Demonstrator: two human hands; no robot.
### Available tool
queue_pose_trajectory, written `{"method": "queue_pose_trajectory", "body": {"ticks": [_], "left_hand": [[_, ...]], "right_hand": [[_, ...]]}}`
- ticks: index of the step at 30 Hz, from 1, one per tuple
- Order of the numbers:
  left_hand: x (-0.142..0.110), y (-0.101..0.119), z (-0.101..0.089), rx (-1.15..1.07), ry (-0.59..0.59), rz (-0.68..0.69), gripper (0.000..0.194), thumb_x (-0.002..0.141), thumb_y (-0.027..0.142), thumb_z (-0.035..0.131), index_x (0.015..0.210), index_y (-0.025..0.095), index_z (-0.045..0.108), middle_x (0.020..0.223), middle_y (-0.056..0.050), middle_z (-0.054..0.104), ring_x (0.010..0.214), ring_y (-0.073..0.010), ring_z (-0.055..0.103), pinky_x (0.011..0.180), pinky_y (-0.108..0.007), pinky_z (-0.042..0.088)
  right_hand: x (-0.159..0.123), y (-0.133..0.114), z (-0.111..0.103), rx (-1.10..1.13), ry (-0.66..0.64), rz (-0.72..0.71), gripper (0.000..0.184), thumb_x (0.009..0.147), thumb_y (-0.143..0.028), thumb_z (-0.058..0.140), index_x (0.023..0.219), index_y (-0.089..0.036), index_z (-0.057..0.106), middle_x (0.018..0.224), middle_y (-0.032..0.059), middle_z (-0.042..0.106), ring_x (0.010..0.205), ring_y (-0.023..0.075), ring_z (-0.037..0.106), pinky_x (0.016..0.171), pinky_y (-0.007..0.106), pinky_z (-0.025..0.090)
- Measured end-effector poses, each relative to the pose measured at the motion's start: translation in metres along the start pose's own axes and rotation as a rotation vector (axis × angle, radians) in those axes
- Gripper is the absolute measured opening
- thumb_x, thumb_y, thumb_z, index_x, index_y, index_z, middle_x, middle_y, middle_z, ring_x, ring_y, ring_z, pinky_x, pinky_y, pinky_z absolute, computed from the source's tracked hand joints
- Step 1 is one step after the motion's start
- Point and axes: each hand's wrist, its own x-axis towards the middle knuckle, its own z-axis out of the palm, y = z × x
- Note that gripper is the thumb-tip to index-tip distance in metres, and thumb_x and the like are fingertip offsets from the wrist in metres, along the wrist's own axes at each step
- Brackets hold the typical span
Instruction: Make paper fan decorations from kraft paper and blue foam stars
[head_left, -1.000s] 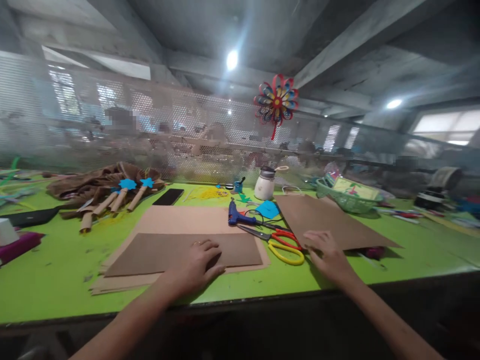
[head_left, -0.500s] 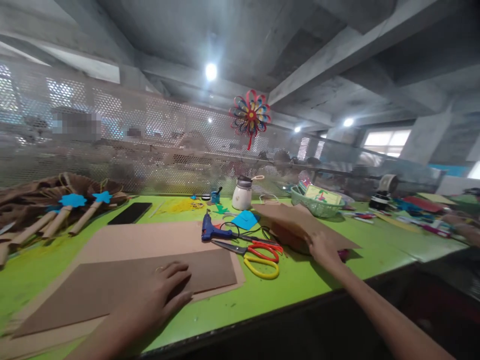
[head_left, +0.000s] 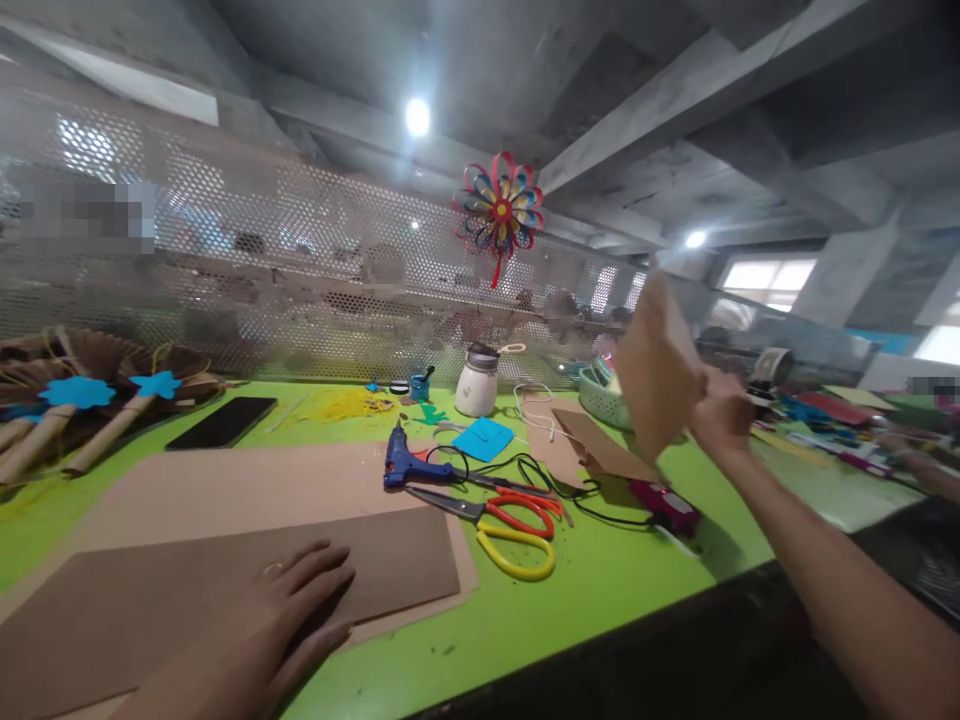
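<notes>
My left hand (head_left: 300,600) lies with fingers stretched out on a dark brown sheet of card (head_left: 405,550), which rests over a larger tan sheet (head_left: 247,480). Raised above the table on the right, my right hand (head_left: 721,410) grips a piece of brown card (head_left: 656,370) by its edge. Below that card, more brown card (head_left: 600,445) lies on the table. Between my hands are a blue glue gun (head_left: 412,462), yellow-handled scissors (head_left: 517,552) and red-handled scissors (head_left: 525,508). A pink power strip (head_left: 667,508) sits under my right forearm.
A white jar (head_left: 477,385), a blue paper square (head_left: 482,438) and a green basket (head_left: 600,400) stand or lie farther back. At the left are a black phone (head_left: 223,422) and brown paper fans (head_left: 142,395). A perforated screen (head_left: 322,270) borders the table.
My right hand has lifted the brown card off the table, up and to the right, uncovering the power strip and more card. My left hand stays on the dark sheet.
</notes>
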Motion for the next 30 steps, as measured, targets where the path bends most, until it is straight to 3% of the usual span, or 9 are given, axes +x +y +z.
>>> {"method": "queue_pose_trajectory", "body": {"ticks": [3,7,10,14,17,21,26,30], "left_hand": [[0.0,-0.001,0.003,-0.015,0.011,-0.005,0.048,0.079,0.055,0.049,0.123,0.036,0.053,0.132,0.001,0.049,0.12,-0.029,0.047,0.097,-0.042,0.042],[0.001,0.003,-0.003,-0.011,-0.023,-0.024,0.047,0.08,0.056,0.048,0.123,0.036,0.053,0.133,0.001,0.049,0.12,-0.0287,0.047,0.097,-0.043,0.043],[0.0,0.003,-0.005,-0.003,-0.033,-0.018,0.047,0.081,0.055,0.047,0.124,0.038,0.051,0.134,0.002,0.047,0.121,-0.0279,0.046,0.097,-0.043,0.043],[-0.001,0.001,-0.003,0.005,-0.009,-0.005,0.046,0.08,0.054,0.048,0.122,0.037,0.053,0.132,0.002,0.049,0.119,-0.028,0.048,0.096,-0.042,0.043],[-0.002,0.0,-0.002,-0.003,-0.002,-0.015,0.045,0.08,0.054,0.048,0.122,0.037,0.053,0.132,0.002,0.05,0.118,-0.0282,0.049,0.096,-0.042,0.044],[-0.003,0.001,-0.001,-0.019,0.008,-0.016,0.046,0.08,0.054,0.049,0.123,0.037,0.053,0.132,0.002,0.049,0.119,-0.0282,0.048,0.096,-0.042,0.044],[-0.004,0.0,0.003,-0.028,-0.009,-0.011,0.047,0.081,0.054,0.048,0.125,0.039,0.049,0.135,0.003,0.046,0.123,-0.0285,0.044,0.098,-0.044,0.041],[-0.004,0.001,0.002,-0.026,-0.015,0.001,0.048,0.082,0.053,0.047,0.127,0.037,0.047,0.137,0.001,0.044,0.124,-0.0286,0.042,0.1,-0.044,0.039]], "right_hand": [[-0.011,-0.027,0.02,0.002,-0.157,-0.117,0.036,0.085,-0.013,0.038,0.115,-0.012,0.058,0.103,0.0156,0.062,0.096,0.024,0.052,0.077,0.03,0.036],[-0.038,-0.06,0.052,0.022,-0.417,-0.233,0.04,0.081,-0.006,0.038,0.114,-0.012,0.06,0.102,0.0141,0.064,0.097,0.0229,0.052,0.08,0.029,0.037],[-0.055,-0.07,0.069,0.026,-0.555,-0.243,0.039,0.08,-0.005,0.04,0.111,-0.011,0.062,0.102,0.0137,0.065,0.094,0.0219,0.055,0.08,0.028,0.037],[-0.063,-0.073,0.079,-0.005,-0.636,-0.191,0.04,0.079,-0.007,0.041,0.113,-0.013,0.061,0.104,0.0122,0.064,0.093,0.0214,0.057,0.079,0.028,0.038],[-0.061,-0.075,0.077,-0.056,-0.639,-0.15,0.039,0.076,-0.005,0.043,0.111,-0.012,0.061,0.105,0.0152,0.063,0.1,0.0251,0.054,0.084,0.032,0.037],[-0.063,-0.086,0.063,-0.119,-0.609,-0.127,0.034,0.077,-0.01,0.045,0.108,-0.002,0.057,0.107,0.0283,0.055,0.105,0.0373,0.048,0.083,0.047,0.035],[-0.083,-0.108,0.045,-0.031,-0.734,-0.3,0.035,0.069,-0.022,0.064,0.103,-0.016,0.062,0.105,0.0149,0.059,0.103,0.0282,0.052,0.08,0.033,0.04],[-0.097,-0.096,0.03,-0.064,-0.749,-0.305,0.022,0.072,-0.02,0.06,0.092,-0.016,0.067,0.092,0.0137,0.064,0.093,0.0259,0.056,0.074,0.032,0.041]]}}
